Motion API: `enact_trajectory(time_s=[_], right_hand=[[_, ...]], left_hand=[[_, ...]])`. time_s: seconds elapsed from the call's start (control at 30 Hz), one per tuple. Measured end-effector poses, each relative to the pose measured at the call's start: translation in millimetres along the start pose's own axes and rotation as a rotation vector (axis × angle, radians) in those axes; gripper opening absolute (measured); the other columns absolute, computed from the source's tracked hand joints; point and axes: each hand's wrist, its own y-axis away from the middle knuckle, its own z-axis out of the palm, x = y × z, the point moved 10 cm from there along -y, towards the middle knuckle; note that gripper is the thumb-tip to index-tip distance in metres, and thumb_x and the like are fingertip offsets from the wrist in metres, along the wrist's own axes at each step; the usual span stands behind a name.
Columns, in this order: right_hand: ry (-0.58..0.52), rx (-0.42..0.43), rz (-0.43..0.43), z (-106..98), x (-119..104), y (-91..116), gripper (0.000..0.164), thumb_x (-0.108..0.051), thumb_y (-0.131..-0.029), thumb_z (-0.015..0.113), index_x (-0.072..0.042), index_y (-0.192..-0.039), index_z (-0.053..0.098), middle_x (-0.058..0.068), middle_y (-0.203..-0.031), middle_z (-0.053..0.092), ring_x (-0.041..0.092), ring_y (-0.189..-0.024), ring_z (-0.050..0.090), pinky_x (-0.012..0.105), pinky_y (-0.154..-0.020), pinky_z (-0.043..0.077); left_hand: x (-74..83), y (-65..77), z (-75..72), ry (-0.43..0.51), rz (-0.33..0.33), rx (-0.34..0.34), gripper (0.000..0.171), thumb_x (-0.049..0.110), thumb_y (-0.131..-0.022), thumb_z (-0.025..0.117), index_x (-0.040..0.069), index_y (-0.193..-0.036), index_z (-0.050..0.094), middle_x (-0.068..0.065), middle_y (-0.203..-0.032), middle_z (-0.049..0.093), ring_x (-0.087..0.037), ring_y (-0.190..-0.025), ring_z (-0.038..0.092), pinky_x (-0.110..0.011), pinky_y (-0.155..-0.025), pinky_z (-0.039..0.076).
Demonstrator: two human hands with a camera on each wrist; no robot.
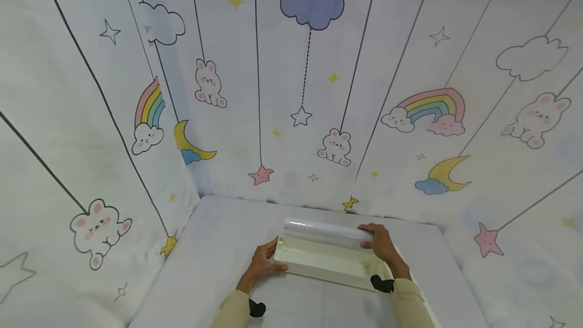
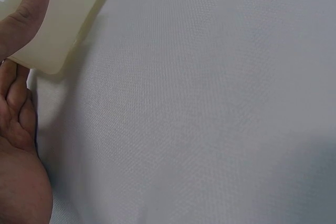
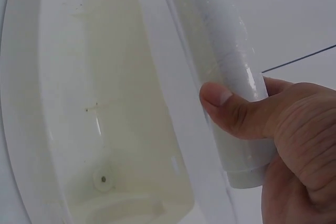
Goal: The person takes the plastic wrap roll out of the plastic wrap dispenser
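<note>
A long cream plastic box (image 1: 328, 274) with an open top lies on the white table. My left hand (image 1: 265, 261) grips its left end, thumb on the front wall and fingers round the end. In the left wrist view, the thumb (image 2: 31, 11) lies flat on the smooth box wall (image 2: 68, 24). Just behind the box, my right hand (image 1: 381, 245) holds a shiny roll of clear plastic film (image 1: 323, 232) by its right end. The right wrist view shows the thumb across the film roll (image 3: 223, 56), alongside the hollow box (image 3: 118, 77), which has a small round fitting (image 3: 103, 180) inside.
White cloth covers the table (image 1: 218, 232). Walls of printed fabric (image 1: 291, 65) with rabbits, stars and clouds rise at the back and sides. A pale curved edge shows beside the right forearm. Black pieces (image 1: 257, 309) sit at both wrists.
</note>
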Motion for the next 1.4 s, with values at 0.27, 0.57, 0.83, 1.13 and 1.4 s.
enact_trajectory(time_s=[0.27, 0.57, 0.83, 1.13, 1.4], right_hand=[[-0.006, 0.003, 0.049, 5.0, 9.0, -2.5, 0.050, 0.011, -0.070, 0.081, 0.002, -0.119, 0.071, 0.022, -0.120, 0.068, 0.037, -0.114, 0.058, 0.042, -0.089, 0.056], [-0.014, -0.036, 0.040, 11.0, 8.8, -10.3, 0.049, 0.010, -0.073, 0.081, 0.005, -0.120, 0.070, 0.025, -0.122, 0.068, 0.039, -0.112, 0.061, 0.049, -0.089, 0.058], [-0.028, -0.052, 0.034, 15.8, 17.2, -15.7, 0.049, 0.011, -0.071, 0.082, 0.006, -0.118, 0.071, 0.025, -0.120, 0.069, 0.039, -0.110, 0.064, 0.044, -0.086, 0.059], [-0.017, -0.050, 0.006, 25.4, 25.2, -21.0, 0.046, 0.010, -0.068, 0.084, 0.005, -0.112, 0.074, 0.025, -0.116, 0.071, 0.038, -0.106, 0.065, 0.045, -0.087, 0.058], [-0.011, -0.065, 0.043, 33.3, 36.9, -22.4, 0.045, 0.009, -0.069, 0.084, 0.004, -0.112, 0.074, 0.024, -0.118, 0.071, 0.039, -0.108, 0.065, 0.051, -0.089, 0.058]], left_hand=[[25.3, 5.7, -0.2, 0.000, 0.047, -0.018, 0.098, 0.018, -0.075, 0.090, -0.008, -0.152, 0.034, -0.028, -0.154, 0.041, -0.039, -0.139, 0.050, -0.038, -0.115, 0.049], [27.2, 6.5, -1.7, 0.020, -0.011, -0.019, 0.099, 0.014, -0.076, 0.089, -0.004, -0.155, 0.032, -0.023, -0.157, 0.039, -0.043, -0.143, 0.043, -0.041, -0.119, 0.042], [23.3, 5.5, -0.3, -0.002, -0.002, -0.022, 0.100, 0.017, -0.075, 0.090, -0.006, -0.153, 0.033, -0.025, -0.155, 0.041, -0.042, -0.142, 0.045, -0.043, -0.117, 0.044], [26.4, 4.6, -2.2, 0.013, 0.011, -0.016, 0.100, 0.015, -0.073, 0.091, -0.008, -0.152, 0.034, -0.026, -0.155, 0.041, -0.042, -0.142, 0.046, -0.038, -0.117, 0.045], [25.7, 5.8, -0.9, -0.010, 0.033, -0.023, 0.100, 0.018, -0.074, 0.091, -0.008, -0.152, 0.034, -0.027, -0.154, 0.042, -0.042, -0.140, 0.047, -0.035, -0.115, 0.047]])
